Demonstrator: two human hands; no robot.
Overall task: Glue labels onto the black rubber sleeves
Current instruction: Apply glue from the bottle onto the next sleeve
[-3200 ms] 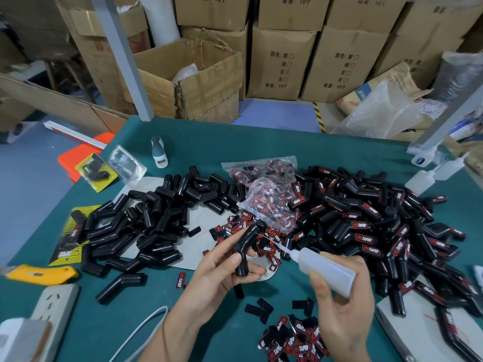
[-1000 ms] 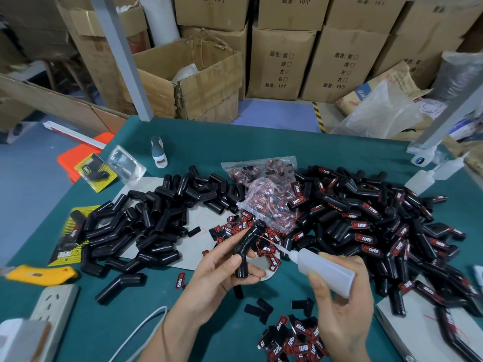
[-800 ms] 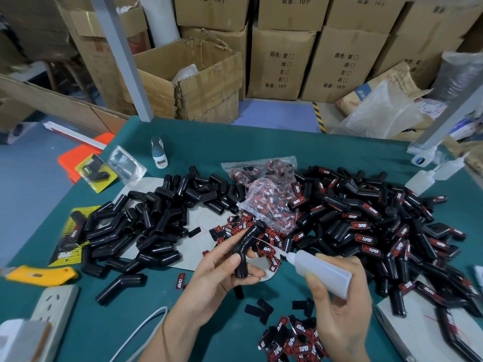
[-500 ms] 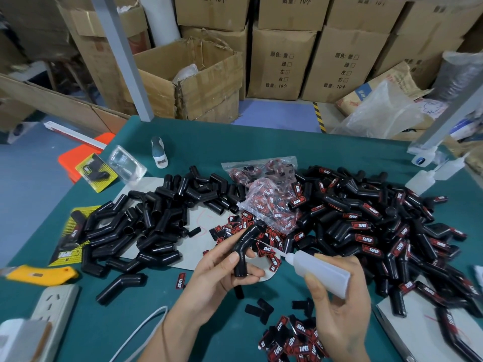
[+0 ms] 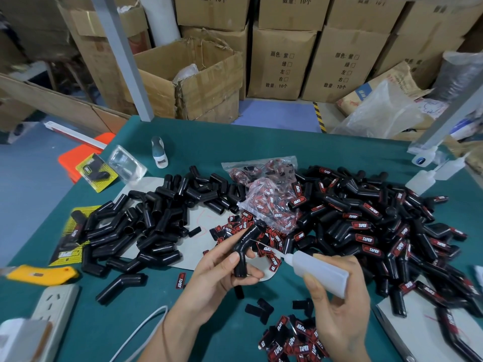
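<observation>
Head view first, and I'm looking down at a green tabletop point(image 5: 261, 142) crowded with parts. My left hand point(image 5: 217, 273) has its grip closed round a bent black rubber sleeve point(image 5: 244, 246), thumb across the lower leg, fingers behind it, the upper leg angling up and to the right above the tabletop. My right hand point(image 5: 337, 307) has its grip wrapped round a translucent glue bottle point(image 5: 317, 270), tilted with its nozzle aimed left towards the bend of the sleeve; whether the tip touches the rubber I cannot tell. To the left lies a pile of plain sleeves point(image 5: 154, 220), partly on a pale sheet point(image 5: 198, 246). To the right, a bigger pile of labelled sleeves point(image 5: 379, 226) showing red and black tags. Between the two piles sits a clear bag of labels point(image 5: 271, 202), with loose labels point(image 5: 232, 229) spilled just in front of it. More loose labels heap near my right wrist at the bottom edge point(image 5: 298, 340), and one single label point(image 5: 180, 280) lies just left of my left hand. A yellow utility knife point(image 5: 41, 275) and a white power strip point(image 5: 55, 307) sit at the near left. Spare glue bottles point(image 5: 420, 180) stand at the far right edge, cardboard boxes point(image 5: 285, 66) behind the tabletop.
</observation>
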